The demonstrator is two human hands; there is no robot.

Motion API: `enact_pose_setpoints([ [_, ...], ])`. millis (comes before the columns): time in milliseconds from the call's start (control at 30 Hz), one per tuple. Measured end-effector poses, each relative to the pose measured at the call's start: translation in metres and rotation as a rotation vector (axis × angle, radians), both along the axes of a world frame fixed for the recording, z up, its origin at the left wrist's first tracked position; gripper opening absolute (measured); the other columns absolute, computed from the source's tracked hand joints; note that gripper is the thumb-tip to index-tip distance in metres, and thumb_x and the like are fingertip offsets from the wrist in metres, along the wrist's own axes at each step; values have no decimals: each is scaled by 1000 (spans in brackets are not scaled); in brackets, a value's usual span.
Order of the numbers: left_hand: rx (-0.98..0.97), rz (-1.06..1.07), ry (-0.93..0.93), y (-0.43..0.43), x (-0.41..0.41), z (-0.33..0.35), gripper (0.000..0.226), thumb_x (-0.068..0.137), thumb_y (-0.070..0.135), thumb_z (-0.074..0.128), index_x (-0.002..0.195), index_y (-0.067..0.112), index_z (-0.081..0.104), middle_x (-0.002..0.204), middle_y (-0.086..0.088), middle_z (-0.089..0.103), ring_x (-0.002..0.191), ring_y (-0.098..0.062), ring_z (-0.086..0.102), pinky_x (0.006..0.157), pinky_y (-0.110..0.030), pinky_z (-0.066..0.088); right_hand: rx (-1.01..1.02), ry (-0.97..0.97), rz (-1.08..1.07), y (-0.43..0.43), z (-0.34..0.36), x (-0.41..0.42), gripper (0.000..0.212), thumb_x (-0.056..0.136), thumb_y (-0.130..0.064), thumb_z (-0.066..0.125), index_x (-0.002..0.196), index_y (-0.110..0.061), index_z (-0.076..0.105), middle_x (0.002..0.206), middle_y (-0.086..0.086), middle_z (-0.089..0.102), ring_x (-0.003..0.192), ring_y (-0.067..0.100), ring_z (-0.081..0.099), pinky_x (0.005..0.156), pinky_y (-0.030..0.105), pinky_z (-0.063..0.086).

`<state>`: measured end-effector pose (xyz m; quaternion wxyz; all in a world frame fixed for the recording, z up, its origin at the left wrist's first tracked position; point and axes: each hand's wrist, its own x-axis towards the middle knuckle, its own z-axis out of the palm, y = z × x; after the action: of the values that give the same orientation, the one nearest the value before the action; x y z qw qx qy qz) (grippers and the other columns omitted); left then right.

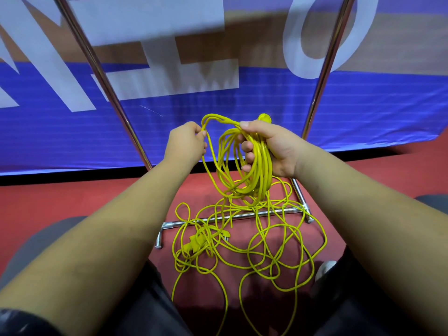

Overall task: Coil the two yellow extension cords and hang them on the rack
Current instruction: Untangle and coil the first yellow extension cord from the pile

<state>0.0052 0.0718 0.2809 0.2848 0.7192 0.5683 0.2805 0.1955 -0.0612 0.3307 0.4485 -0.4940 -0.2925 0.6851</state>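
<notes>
- The rack's left upright [101,78] slants up and away, to the left of the left hand [188,141] and apart from it. A blue banner [72,132] closes the space behind it.
- The left hand is closed in a pinch on a single strand [210,163] of yellow cord. From the pinch this strand arches up and to the right, and its other part drops down to the floor.
- Between the two hands there is only a short gap. I judge that the next loop has to cross it from left to right, so the left hand feeds and the right hand receives.
- The right hand [274,146] grips the coil [261,166], with its fingers curled around the bundle. The loops hang with their long axis downward, toward the floor. A yellow plug end [264,117] shows just above this hand.
- Below both hands the loose tangle [206,236] lies spread on the red floor, over the rack's base bar [232,216]. I cannot tell which strands belong to which cord.
- The right upright [322,78] stands near the right hand, so this hand is the nearer one for hanging. The top rail is not in view.
- The strands cross the base bar, so they could catch on it when pulled — there is free room mostly upward.
</notes>
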Motion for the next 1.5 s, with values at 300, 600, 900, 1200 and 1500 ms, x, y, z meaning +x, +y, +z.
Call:
enact_pose_setpoints([
  [300, 316, -22, 336, -3, -2, 16, 21, 106, 31, 46, 100, 12, 52, 82, -9, 59, 74, -34, 54, 57, -37, 37, 24, -43, -37, 0, -1, 0, 44, 91, -64, 67, 89, -20, 66, 66, -7, 56, 55, 11, 57, 67, 35, 60],
  [600, 229, -224, 442, 4, -14, 4, 11, 106, 22, 50, 104, 15, 59, 92, -12, 54, 84, -35, 52, 66, -36, 35, 28, 16, -166, 1, -4, 3, 33, 96, -48, 71, 85, -18, 69, 69, -4, 67, 56, 11, 64, 59, 31, 58],
  [900, 228, -106, 103, -2, -9, 30, 10, 101, 34, 56, 98, 25, 60, 81, -1, 70, 83, -24, 66, 75, -38, 52, -13, 42, -104, 1, -5, 1, 25, 103, -35, 62, 90, -15, 67, 77, 3, 74, 68, 20, 74, 67, 38, 63],
  [1200, 463, -228, 133, -15, 6, 54, 13, 96, 35, 66, 93, 23, 67, 83, 8, 63, 81, -14, 57, 72, -32, 44, 9, 20, -76, 1, -1, -13, 45, 105, -49, 54, 98, -7, 69, 82, 9, 76, 72, 25, 76, 72, 42, 65],
  [1500, 171, -291, -60, -14, -2, 42, 11, 90, 31, 75, 98, 26, 69, 80, 0, 70, 79, -18, 70, 79, -41, 59, -11, 38, -92, 7, -1, -8, 39, 102, -53, 59, 81, -20, 63, 57, -7, 51, 50, 11, 54, 57, 30, 56],
])
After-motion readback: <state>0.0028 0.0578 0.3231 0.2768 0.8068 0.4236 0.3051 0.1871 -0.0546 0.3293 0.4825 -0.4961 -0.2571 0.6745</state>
